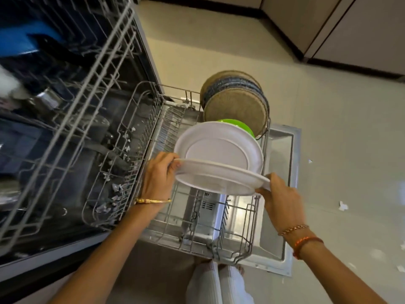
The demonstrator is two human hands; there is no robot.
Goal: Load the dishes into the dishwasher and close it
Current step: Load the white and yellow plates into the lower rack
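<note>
Over the lower rack: two hands hold one white plate (221, 177) level, above the wire tines, at the near end of the row of standing dishes.
Left hand (158, 174): fingers curled over the plate's left rim, thumb under it; gold bangle on the wrist.
Right hand (281, 196): fingertips pinch the plate's right rim; two bracelets on the wrist, one beaded, one orange thread.
White plates, count: two. One held; a second white plate (219, 145) stands on edge in the rack just behind it, partly hidden by the held one.
Green dish, count: one green dish (242, 126), upright, directly behind the standing white plate; only its upper edge shows.
Brown plates, count: several brown plates (235, 99) with blue-patterned rims stand packed together at the far end of the rack; exact number cannot be told.
Lower rack (197, 227): pulled fully out over the open dishwasher door (282, 194); its near half holds no dishes.
Upper rack (72, 102): pulled out on the left, above the lower one; a steel vessel (47, 99) and a blue item (24, 38) lie in it, both blurred.
Obstruction: the held plate covers the lower part of the standing white plate and the tines beneath it.
Surroundings: pale floor (339, 139) with small white scraps; cabinet fronts (350, 29) at top right; the person's feet below the door edge.
</note>
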